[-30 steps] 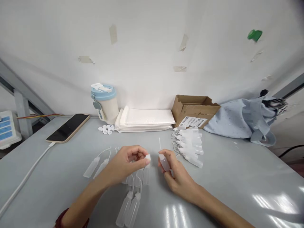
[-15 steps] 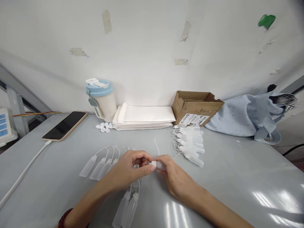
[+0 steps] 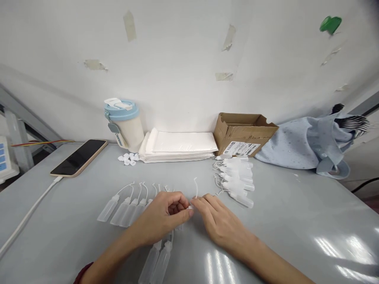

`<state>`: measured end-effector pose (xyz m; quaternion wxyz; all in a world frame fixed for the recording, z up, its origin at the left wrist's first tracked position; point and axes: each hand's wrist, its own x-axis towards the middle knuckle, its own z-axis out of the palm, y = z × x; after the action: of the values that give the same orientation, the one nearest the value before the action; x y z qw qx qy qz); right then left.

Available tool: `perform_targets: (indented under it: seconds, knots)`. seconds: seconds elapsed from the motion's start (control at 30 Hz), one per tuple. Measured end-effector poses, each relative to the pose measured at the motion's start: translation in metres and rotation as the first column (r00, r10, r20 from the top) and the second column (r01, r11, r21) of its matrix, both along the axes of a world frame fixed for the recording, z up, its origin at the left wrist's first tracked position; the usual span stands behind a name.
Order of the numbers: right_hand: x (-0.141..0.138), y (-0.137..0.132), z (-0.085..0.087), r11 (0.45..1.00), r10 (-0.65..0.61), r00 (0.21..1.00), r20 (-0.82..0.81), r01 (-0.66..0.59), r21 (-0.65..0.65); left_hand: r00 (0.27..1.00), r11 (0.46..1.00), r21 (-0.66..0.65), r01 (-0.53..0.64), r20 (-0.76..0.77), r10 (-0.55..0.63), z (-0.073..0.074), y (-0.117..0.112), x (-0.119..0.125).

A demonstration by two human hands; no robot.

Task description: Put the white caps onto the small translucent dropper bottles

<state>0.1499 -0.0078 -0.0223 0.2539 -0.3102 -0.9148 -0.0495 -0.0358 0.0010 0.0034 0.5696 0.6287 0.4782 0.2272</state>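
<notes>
My left hand [image 3: 167, 217] is closed in a pinch on a small white cap [image 3: 190, 207], of which only a bit shows between thumb and fingers. Right against it, my right hand [image 3: 220, 223] has its fingers curled over a small squeeze bottle, now almost wholly covered. That bottle's thin white strap [image 3: 196, 188] sticks up beyond the fingertips. Under and beside my left forearm lie several translucent squeeze bottles [image 3: 108, 209] with straps, partly hidden. Two more bottles [image 3: 162, 262] lie nearer to me.
A pile of similar bottles [image 3: 238, 177] lies at the right, before a cardboard box [image 3: 245, 134]. White caps [image 3: 128, 158] sit near a blue-lidded cup [image 3: 130, 130] and stacked white packets [image 3: 180, 144]. A phone [image 3: 79, 157] with a cable is at left, a blue bag [image 3: 293, 142] at right.
The bottle and cap that showed between my hands are now mostly covered. My right fingers have moved forward over the bottle. The view has shifted slightly.
</notes>
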Motion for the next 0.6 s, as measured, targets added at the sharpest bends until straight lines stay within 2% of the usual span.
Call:
perform_targets:
  seconds: [0.13, 0.27, 0.37, 0.5, 0.6]
  knots:
    - [-0.0007, -0.0006, -0.0007, 0.998, 0.019, 0.999, 0.045, -0.022, 0.052, 0.999, 0.990, -0.142, 0.025, 0.032, -0.021, 0.0013, 0.0005, -0.0007]
    - [-0.0004, -0.0024, 0.0005, 0.998, 0.023, 0.999, 0.043, -0.025, 0.055, 1.000, 0.992, -0.127, 0.023, 0.020, -0.020, -0.0002, -0.0007, 0.0000]
    - [0.0018, -0.0023, -0.0004, 0.996, -0.009, 1.000, 0.007, 0.009, -0.088, 1.000, 1.000, -0.017, 0.003, -0.003, -0.003, -0.0031, -0.0022, 0.0016]
    - [0.0065, 0.0000, -0.0028, 0.944, -0.025, 0.999, -0.026, 0.015, -0.328, 0.999, 0.969, 0.249, 0.005, -0.040, 0.005, -0.0061, -0.0036, 0.0032]
    - [0.0086, 0.0011, -0.0031, 0.906, -0.040, 0.998, -0.043, 0.017, -0.423, 1.000, 0.967, 0.253, -0.019, -0.018, 0.025, -0.0054, -0.0038, 0.0036]
